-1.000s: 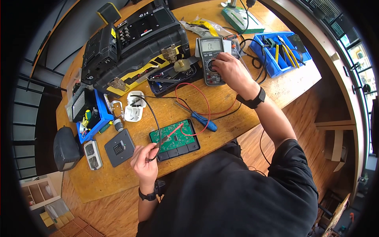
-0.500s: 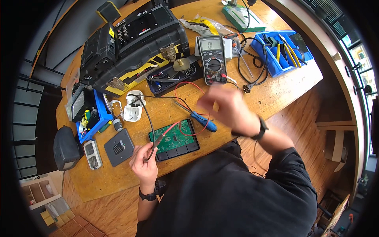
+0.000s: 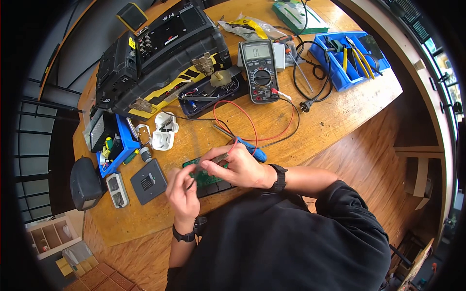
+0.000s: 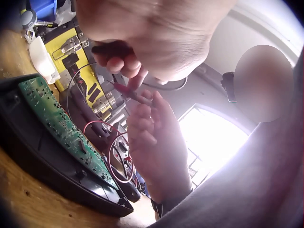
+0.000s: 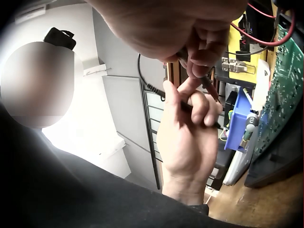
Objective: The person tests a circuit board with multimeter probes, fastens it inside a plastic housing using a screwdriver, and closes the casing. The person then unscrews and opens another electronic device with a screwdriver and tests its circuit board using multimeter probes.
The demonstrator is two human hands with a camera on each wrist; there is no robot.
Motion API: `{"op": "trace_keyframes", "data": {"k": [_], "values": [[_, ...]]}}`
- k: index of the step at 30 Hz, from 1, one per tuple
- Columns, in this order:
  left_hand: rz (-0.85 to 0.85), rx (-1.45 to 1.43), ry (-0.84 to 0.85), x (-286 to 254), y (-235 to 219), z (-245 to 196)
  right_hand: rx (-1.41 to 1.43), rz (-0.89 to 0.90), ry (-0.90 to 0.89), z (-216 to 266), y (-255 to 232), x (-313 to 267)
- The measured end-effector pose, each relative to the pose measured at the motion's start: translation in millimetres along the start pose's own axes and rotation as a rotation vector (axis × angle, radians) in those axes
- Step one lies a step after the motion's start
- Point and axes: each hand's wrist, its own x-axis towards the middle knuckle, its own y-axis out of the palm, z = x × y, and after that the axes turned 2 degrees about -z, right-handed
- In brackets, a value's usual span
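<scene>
Over a green circuit board in a black housing, both hands are close together. My right hand pinches a red test probe, its tip toward the left hand. In my left hand a black test probe is held between curled fingers. The multimeter stands beyond them, its display reading OL, with the red and black leads plugged into its lower part. A blue-handled screwdriver lies partly hidden behind the right hand.
A large black and yellow case fills the back left. A blue tray with pliers stands at the right, beside a coiled black cable. A flat dark cover, a white box and another blue bin are at the left.
My right hand has come from the multimeter's dial down to the left hand and now holds the red probe, which the left hand held before together with the black one.
</scene>
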Motion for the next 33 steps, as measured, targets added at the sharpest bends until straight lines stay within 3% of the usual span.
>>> {"op": "trace_keyframes", "data": {"k": [2, 4, 6, 8, 14, 16, 18, 21, 26, 33], "values": [[-0.028, 0.056, -0.045, 2, -2, 0, -0.007, -0.014, -0.027, -4, -1, 1], [-0.285, 0.192, 0.115, 9, -3, 10, 0.025, -0.014, -0.046, -12, 0, 0], [-0.274, 0.231, 0.086, 0, -11, 16, 0.058, -0.016, -0.063, -16, 1, -1], [-0.297, -0.204, -0.196, -9, -9, 20, 0.107, -0.016, -0.008, -15, 1, -3], [-0.177, -0.206, -0.103, -5, 3, 12, 0.061, -0.050, -0.043, -14, -6, -2], [-0.306, -0.166, -0.019, -4, 4, 16, 0.066, -0.085, 0.007, -11, -8, -3], [-0.354, -0.180, -0.030, 0, 1, 15, 0.071, -0.117, 0.055, -11, -8, -4], [-0.245, -0.194, -0.089, 3, -2, 12, 0.074, -0.089, 0.018, -12, -7, -5], [-0.287, -0.189, -0.095, -2, 2, 19, -0.051, -0.119, -0.191, -11, -5, -4], [-0.248, -0.179, -0.086, 1, -1, 15, -0.021, -0.119, -0.151, -11, -7, -5]]}}
